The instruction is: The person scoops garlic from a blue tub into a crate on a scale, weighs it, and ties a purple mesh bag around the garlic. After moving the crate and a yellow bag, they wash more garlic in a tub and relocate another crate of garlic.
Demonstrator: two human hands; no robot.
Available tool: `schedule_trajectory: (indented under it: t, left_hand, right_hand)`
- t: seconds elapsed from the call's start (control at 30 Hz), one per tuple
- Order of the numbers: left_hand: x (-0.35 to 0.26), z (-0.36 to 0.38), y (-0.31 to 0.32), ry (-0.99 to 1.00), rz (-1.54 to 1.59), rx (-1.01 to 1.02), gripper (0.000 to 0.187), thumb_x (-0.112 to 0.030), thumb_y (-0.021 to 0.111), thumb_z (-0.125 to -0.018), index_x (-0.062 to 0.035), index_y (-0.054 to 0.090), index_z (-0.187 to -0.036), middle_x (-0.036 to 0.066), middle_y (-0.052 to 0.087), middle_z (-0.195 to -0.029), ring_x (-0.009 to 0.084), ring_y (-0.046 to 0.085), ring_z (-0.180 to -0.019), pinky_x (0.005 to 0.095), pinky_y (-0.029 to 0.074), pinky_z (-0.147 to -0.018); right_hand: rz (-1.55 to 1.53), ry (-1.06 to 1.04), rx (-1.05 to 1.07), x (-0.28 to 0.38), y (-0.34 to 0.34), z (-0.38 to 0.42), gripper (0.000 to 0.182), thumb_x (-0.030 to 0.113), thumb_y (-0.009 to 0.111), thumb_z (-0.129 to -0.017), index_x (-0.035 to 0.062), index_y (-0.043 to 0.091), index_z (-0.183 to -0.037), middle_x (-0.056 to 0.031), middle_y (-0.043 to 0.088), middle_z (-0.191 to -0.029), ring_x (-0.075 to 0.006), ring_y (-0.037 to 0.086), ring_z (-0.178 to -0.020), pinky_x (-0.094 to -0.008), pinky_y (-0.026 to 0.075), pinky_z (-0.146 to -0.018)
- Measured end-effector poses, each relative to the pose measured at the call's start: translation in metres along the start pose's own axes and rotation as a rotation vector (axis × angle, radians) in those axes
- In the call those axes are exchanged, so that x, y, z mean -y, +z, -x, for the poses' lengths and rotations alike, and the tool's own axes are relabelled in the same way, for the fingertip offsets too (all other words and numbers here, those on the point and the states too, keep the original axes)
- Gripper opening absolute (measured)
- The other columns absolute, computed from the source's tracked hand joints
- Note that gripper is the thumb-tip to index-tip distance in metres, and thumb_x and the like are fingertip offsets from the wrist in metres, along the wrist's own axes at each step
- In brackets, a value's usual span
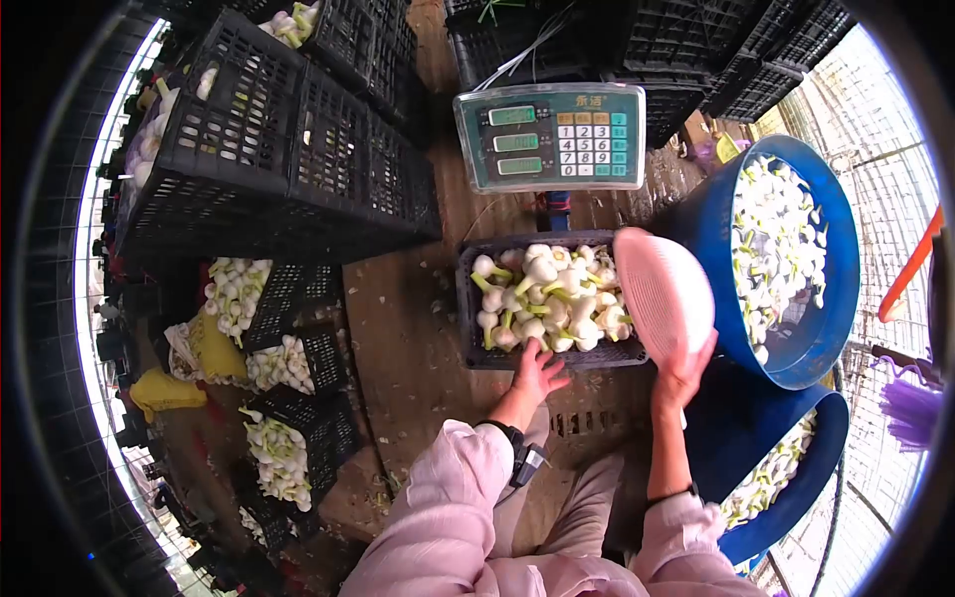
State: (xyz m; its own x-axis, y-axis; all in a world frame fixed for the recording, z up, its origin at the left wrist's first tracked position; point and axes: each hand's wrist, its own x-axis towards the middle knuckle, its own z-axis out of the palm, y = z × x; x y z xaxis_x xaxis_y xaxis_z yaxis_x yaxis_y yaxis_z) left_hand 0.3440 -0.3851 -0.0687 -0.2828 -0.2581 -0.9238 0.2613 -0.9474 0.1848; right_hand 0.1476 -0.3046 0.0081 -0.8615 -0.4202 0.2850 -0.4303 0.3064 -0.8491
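Observation:
My right hand [683, 370] grips the rim of a pink plastic basket [668, 289], which is tipped up on its side at the right end of a black plastic crate [553, 362]. White garlic bulbs [557, 298] with short green stems fill the crate. My left hand [538, 374] is at the crate's front edge, fingers spread, thumb and fingertips close to the nearest bulbs and holding nothing. Just behind the crate stands a digital scale display [550, 137] with three small screens and a keypad.
On the right are a blue tub [846, 269] of garlic and a second blue tub [741, 423] nearer me. Tall black crates [224, 129] stand at the left, above smaller garlic-filled crates [323, 428] and a yellow sack [167, 391]. More black crates [686, 40] stack at the back.

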Motion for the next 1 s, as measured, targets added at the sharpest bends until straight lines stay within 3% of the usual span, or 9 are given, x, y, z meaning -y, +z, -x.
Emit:
schedule_trajectory:
  t: [0.13, 0.27, 0.4, 0.53, 0.67, 0.73, 0.77, 0.9, 1.0]
  left_hand:
    - [0.040, 0.025, 0.027, -0.102, -0.271, 0.063, 0.084, -0.060, 0.045, -0.074, -0.0146, 0.009, -0.135, 0.010, 0.015, -0.139, 0.0360, 0.025, -0.122, 0.0598, 0.027, -0.089]
    - [0.107, 0.071, 0.105, -0.158, -0.720, 0.344, 0.083, -0.062, 0.045, -0.072, -0.0149, 0.016, -0.134, 0.006, 0.021, -0.138, 0.0334, 0.027, -0.121, 0.0566, 0.026, -0.091]
    - [0.226, 0.066, 0.180, 0.025, -0.898, 0.645, 0.077, -0.051, 0.047, -0.077, -0.0030, 0.020, -0.131, 0.015, 0.029, -0.133, 0.0259, 0.030, -0.122, 0.0290, 0.024, -0.099]
    - [0.299, 0.098, 0.255, 0.345, -1.420, 0.517, 0.080, -0.048, 0.047, -0.076, -0.0032, 0.012, -0.133, 0.019, 0.022, -0.135, 0.0307, 0.021, -0.126, 0.0382, 0.020, -0.101]
    - [0.427, 0.066, 0.262, 0.789, -1.552, 0.445, 0.056, -0.039, 0.054, -0.073, -0.0053, 0.036, -0.114, 0.020, 0.047, -0.108, 0.0372, 0.044, -0.101, 0.0475, 0.036, -0.084]
    - [0.398, 0.083, 0.291, 0.437, -1.780, 0.267, 0.046, -0.036, 0.053, -0.075, -0.0068, 0.038, -0.108, 0.017, 0.051, -0.103, 0.0383, 0.048, -0.094, 0.0473, 0.039, -0.077]
    - [0.414, 0.083, 0.287, 0.561, -1.630, 0.243, 0.043, -0.036, 0.051, -0.077, -0.0077, 0.038, -0.107, 0.019, 0.051, -0.102, 0.0382, 0.051, -0.092, 0.0466, 0.040, -0.074]
    - [0.445, 0.075, 0.279, 0.823, -1.746, -0.035, 0.044, -0.035, 0.047, -0.080, -0.0071, 0.037, -0.112, 0.021, 0.055, -0.097, 0.0406, 0.053, -0.085, 0.0467, 0.040, -0.072]
    - [0.448, 0.077, 0.279, 0.954, -1.725, 0.024, 0.045, -0.031, 0.048, -0.081, -0.0020, 0.035, -0.112, 0.024, 0.055, -0.096, 0.0413, 0.052, -0.086, 0.0467, 0.040, -0.072]
  right_hand:
    - [-0.658, 1.031, -0.064, -0.004, -0.139, -0.005, 0.037, 0.007, 0.053, -0.070, 0.0021, 0.047, -0.107, -0.0124, 0.055, -0.093, -0.0239, 0.057, -0.069, -0.0345, 0.052, -0.054]
    - [-0.810, 1.068, -0.305, -0.040, -0.296, 0.016, 0.026, 0.015, 0.056, -0.070, 0.0018, 0.049, -0.090, -0.0113, 0.055, -0.084, -0.0239, 0.058, -0.064, -0.0325, 0.052, -0.052]
    - [-0.645, 1.252, -0.668, -0.099, -0.423, 0.057, 0.020, 0.012, 0.053, -0.069, 0.0044, 0.047, -0.086, -0.0109, 0.053, -0.080, -0.0247, 0.055, -0.061, -0.0308, 0.049, -0.051]
    - [-0.019, 1.241, -0.725, -0.112, -0.466, 0.073, 0.044, 0.003, 0.047, -0.068, -0.0028, 0.041, -0.110, -0.0157, 0.052, -0.096, -0.0277, 0.056, -0.063, -0.0380, 0.049, -0.051]
    - [0.607, 1.239, -0.739, -0.225, -0.511, 0.123, 0.053, 0.011, 0.046, -0.074, 0.0051, 0.030, -0.124, -0.0209, 0.054, -0.102, -0.0331, 0.056, -0.086, -0.0408, 0.047, -0.073]
    - [0.796, 1.292, -0.593, -0.287, -0.512, 0.152, 0.061, 0.022, 0.045, -0.080, 0.0144, 0.018, -0.133, -0.0213, 0.054, -0.105, -0.0352, 0.055, -0.092, -0.0379, 0.042, -0.079]
    - [0.820, 1.270, -0.523, -0.306, -0.507, 0.159, 0.066, 0.017, 0.045, -0.077, 0.0167, 0.012, -0.135, -0.0242, 0.053, -0.105, -0.0395, 0.051, -0.095, -0.0417, 0.040, -0.082]
    - [0.514, 1.275, -0.435, -0.309, -0.488, 0.115, 0.077, 0.003, 0.044, -0.065, 0.0121, 0.012, -0.134, -0.0206, 0.043, -0.120, -0.0349, 0.049, -0.101, -0.0360, 0.036, -0.088]
    - [-0.146, 1.377, -0.562, -0.321, -0.484, 0.096, 0.074, 0.002, 0.049, -0.065, 0.0186, 0.019, -0.131, -0.0213, 0.049, -0.105, -0.0373, 0.054, -0.078, -0.0462, 0.050, -0.059]
